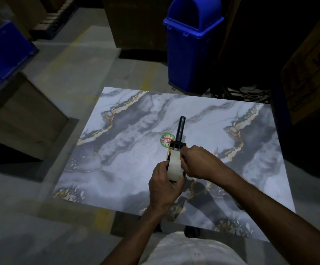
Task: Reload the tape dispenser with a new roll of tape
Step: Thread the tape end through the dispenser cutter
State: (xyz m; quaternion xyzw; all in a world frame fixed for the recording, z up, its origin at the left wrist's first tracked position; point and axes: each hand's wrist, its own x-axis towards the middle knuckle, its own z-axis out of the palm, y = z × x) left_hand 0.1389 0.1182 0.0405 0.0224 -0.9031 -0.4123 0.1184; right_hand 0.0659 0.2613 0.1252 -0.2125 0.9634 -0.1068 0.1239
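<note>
Both hands are in at the middle of the marble-patterned table (128,115), and the tape dispenser (177,145) is right between them, its dark handle (180,128) pointing straight away from the person. The roll of tape (174,166) – pale, almost translucent in this dim light – sits at the near end of the dispenser, edge-on to the camera.

The left hand (164,188) comes up from below and to the left, its fingers (177,183) curled round the roll and the dispenser body, a firm wrap. The right hand (196,162) reaches across from the right, its fingers (183,159) bunched tight and pinching at the roll's right side, just under the dark crossbar of the dispenser. What exactly sits between those fingertips is too small to tell. Whether the dispenser touches the table or is held just above it cannot be told either.

Just beyond the dispenser, partly hidden by it, a round green-and-red sticker (165,139) lies on the table. Further back stands a blue bin (191,54) with a domed lid – well apart from the action. A blue crate (0,54) sits far left above a cardboard box (21,119), and another carton (312,69) looms on the right.
</note>
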